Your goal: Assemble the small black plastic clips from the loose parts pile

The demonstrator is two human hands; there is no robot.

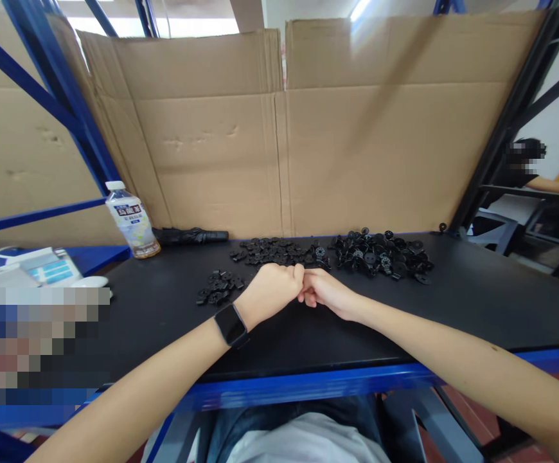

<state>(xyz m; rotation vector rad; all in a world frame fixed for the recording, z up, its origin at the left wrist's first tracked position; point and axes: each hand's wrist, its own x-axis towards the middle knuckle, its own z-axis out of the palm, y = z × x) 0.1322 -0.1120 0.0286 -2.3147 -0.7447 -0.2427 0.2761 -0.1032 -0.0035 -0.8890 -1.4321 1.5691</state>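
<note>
My left hand (pixel 272 289) and my right hand (pixel 322 289) meet above the middle of a black tabletop (pixel 457 308), knuckles and curled fingers pressed together. Nothing shows between them, though a small item could be hidden. A black smartwatch (pixel 231 325) sits on my left wrist. Just behind my left hand lies a small heap of black plastic parts (pixel 219 287). Beyond my hands is a spread of flat black parts (pixel 272 252), and to its right a bigger heap of round black parts (pixel 380 255). None of them touches my right hand.
A plastic drink bottle (pixel 132 222) and a folded black umbrella (pixel 193 236) stand at the back left, before a cardboard sheet (pixel 212 141). A white mouse (pixel 90 281) lies at left. Blue rack posts (pixel 62 96) frame the table. A person (pixel 520 170) works beyond the rack, right.
</note>
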